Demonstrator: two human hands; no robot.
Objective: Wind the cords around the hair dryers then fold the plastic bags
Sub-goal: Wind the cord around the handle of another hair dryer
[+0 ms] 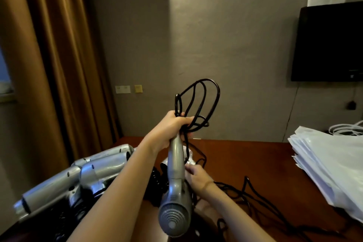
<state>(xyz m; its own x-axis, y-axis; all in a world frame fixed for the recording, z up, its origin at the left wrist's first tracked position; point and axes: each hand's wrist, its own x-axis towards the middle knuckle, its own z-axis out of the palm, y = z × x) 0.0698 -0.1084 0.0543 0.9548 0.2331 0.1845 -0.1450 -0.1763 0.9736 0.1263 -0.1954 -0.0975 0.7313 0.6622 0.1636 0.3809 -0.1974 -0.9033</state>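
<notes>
Gripping the grey plastic hair dryer (175, 188) handle and looped black cord (198, 102), the left hand (170, 127) is raised; the right hand (198, 178) is pinching cord below, above the brown wooden table (255, 159).

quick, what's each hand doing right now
Left hand: grips the hair dryer handle together with loops of black cord.
Right hand: beside the dryer; grip cannot be told.

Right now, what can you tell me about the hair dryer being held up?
The hair dryer looks like grey plastic, with a round grille of rings facing the camera. It is upside down, handle up. The left hand grips the handle's end with loops of black cord. The right hand is beside its middle; contact is unclear.
</notes>
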